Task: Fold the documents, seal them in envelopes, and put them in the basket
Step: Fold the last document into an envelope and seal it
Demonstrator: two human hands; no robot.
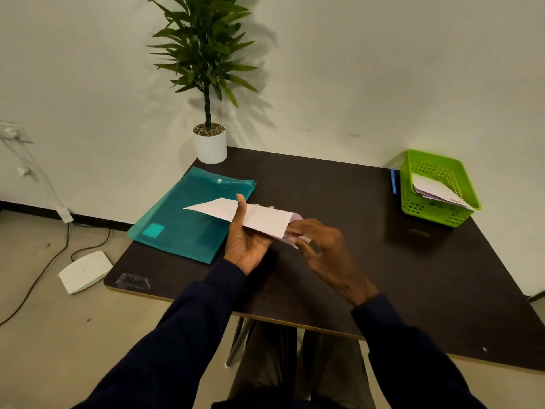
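Note:
My left hand (246, 240) grips a white envelope (262, 218) above the dark table (413, 276), thumb on top and fingers beneath. Its pointed flap sticks out to the left over the teal folder (177, 219). My right hand (321, 246) is at the envelope's right end, where its fingers pinch a pale purple folded paper (296, 217) that shows at that end. The green basket (413, 202) stands at the table's far right with a few envelopes (436, 190) lying inside it.
A potted plant (210, 143) stands at the table's back left corner. A blue pen (393, 181) lies just left of the basket. On the floor to the left lie a white device (84, 271) and cables (35, 278). Table legs show below the table's near edge.

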